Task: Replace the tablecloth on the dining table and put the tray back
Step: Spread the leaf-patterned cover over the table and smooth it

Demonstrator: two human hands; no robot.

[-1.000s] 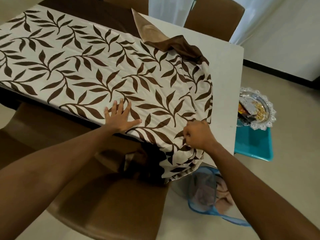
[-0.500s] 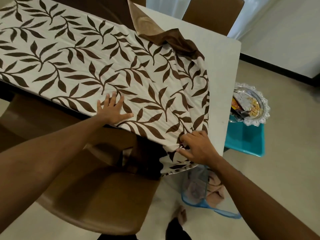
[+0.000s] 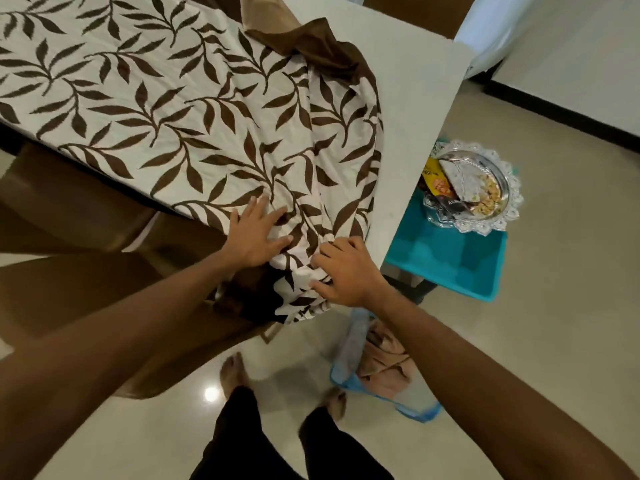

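Cloth-spreading notes from where I'm standing. Down by my feet there's a blue mesh basket (image 3: 381,382) with a peachy cloth stuffed in it, so mind your step if you shuffle sideways.

My right hand (image 3: 346,271) has its fingers curled round the bunched near corner of the tablecloth (image 3: 173,109), right at the table's edge. That's the grip doing the work. My left hand (image 3: 256,233) lies flat just beside it, fingers spread, pressing the fabric down. Nothing is pinched there, it's just a palm acting as an anchor.

The leaf print covers the left run of the dining table (image 3: 412,109), but the right end is bare white, and the fabric is rucked into curved folds near that end. So I reckon the pull should go right, toward the bare end, low and along the edge rather than upward. I'd ease off the flat palm or let it slide along, otherwise the two hands just fight each other. I'd aim to get the corner hanging over the table's corner and keep the near hem level.

Just past the table's end, the silver tray (image 3: 474,188) sits on a teal stool (image 3: 450,261) with snacks on it. It's lower than the tabletop, so a swinging hem could catch it. Keep the tug smooth.

On the far side, the brown border (image 3: 311,46) is flopped back over the print. I doubt a pull from my corner will fix that. It probably needs flipping by hand.
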